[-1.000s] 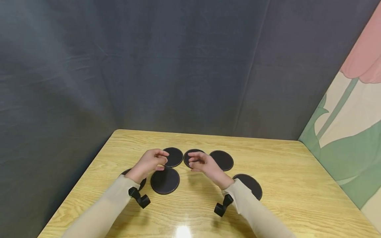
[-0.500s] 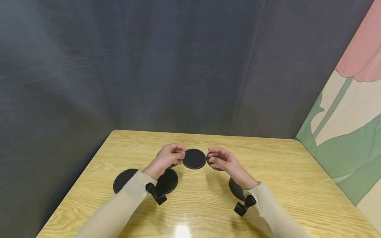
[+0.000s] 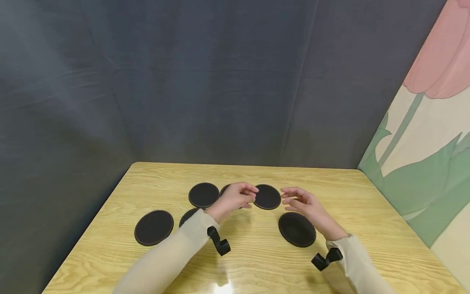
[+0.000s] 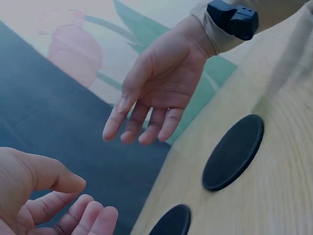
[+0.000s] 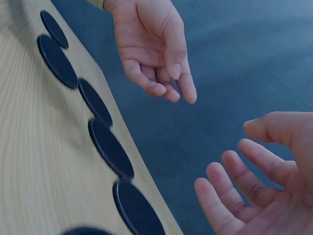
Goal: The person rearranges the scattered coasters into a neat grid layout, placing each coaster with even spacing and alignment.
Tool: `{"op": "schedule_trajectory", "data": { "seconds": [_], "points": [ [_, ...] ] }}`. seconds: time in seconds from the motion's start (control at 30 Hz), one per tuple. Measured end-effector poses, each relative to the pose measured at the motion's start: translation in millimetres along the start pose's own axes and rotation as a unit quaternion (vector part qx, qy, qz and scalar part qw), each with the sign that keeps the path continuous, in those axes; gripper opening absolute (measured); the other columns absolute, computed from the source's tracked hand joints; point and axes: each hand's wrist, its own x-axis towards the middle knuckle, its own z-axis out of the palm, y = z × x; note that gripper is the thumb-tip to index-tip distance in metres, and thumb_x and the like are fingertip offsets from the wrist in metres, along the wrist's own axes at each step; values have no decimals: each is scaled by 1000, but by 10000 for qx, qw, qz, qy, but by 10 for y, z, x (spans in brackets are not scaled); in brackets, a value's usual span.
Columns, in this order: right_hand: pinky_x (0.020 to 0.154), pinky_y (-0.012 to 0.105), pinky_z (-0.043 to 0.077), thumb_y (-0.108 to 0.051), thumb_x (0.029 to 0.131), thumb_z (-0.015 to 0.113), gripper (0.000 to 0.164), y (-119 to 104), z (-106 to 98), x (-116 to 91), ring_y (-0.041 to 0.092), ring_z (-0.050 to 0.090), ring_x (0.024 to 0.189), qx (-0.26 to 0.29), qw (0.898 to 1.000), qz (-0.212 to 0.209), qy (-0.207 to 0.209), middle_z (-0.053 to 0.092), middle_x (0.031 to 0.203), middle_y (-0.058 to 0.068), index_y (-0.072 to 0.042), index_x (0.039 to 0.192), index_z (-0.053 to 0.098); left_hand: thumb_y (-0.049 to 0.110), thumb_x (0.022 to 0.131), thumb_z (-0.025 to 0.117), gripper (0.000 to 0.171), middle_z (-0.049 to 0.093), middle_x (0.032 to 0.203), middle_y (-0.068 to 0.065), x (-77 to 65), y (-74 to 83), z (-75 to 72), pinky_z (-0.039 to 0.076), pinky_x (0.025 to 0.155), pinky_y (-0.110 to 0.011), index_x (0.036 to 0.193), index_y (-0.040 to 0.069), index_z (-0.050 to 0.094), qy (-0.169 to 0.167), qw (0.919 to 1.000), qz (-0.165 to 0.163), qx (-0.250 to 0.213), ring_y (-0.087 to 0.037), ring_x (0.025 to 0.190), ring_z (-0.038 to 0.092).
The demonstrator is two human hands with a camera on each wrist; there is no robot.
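Several flat black round coasters with stitched rims lie on the wooden table. In the head view my left hand (image 3: 235, 199) hovers over the back row with loosely bent fingers, partly covering one coaster (image 3: 225, 189). Its fingertips overlap the left edge of the back right coaster (image 3: 267, 197). My right hand (image 3: 306, 206) hangs to the right of that one, above and behind the near right coaster (image 3: 296, 229). Both wrist views show the left palm (image 5: 146, 39) and right palm (image 4: 168, 73) facing each other, nothing between the fingers. My left sleeve hides part of another coaster (image 3: 187, 216).
One coaster (image 3: 154, 228) lies at the left of the table (image 3: 249, 261), another (image 3: 203, 194) at the back left. A dark curtain (image 3: 205, 90) hangs behind the table and along its left. On the right is a cloth with a tulip print (image 3: 426, 155).
Both hands have moved to the right above the coasters, still apart and holding nothing. The left and back left coasters have come out from behind the left arm. The head view has shifted slightly.
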Motion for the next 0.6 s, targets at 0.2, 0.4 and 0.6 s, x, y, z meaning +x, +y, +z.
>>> {"op": "schedule_trajectory", "data": {
  "seconds": [0.2, 0.4, 0.6],
  "points": [
    [86, 24, 55, -16, 99, 55, 45, 93, -148, -160, 10, 62, 100, -273, 9991, 260, 195, 57, 115, 6, 9, 136, 45, 1, 89, 62, 21, 62, 95, -10, 103, -57, 255, 58, 77, -34, 111, 1, 66, -173, 9998, 91, 28, -29, 90, 64],
    [86, 24, 54, -15, 99, 55, 45, 193, -238, -300, 11, 62, 101, -664, 9954, 521, 443, 55, 119, 22, 10, 135, 46, -3, 88, 61, 22, 61, 93, -9, 163, -143, 490, 57, 81, -41, 109, -1, 66, -240, 9997, 19, -15, -23, 84, 63],
    [84, 20, 51, -18, 98, 57, 42, 285, -310, -398, 4, 60, 99, -1247, 9878, 609, 709, 56, 123, 26, 7, 132, 52, -6, 83, 59, 28, 57, 87, -4, 195, -269, 653, 56, 72, -33, 110, -5, 65, -261, 9996, -100, -7, -12, 74, 54]
  ]
}}
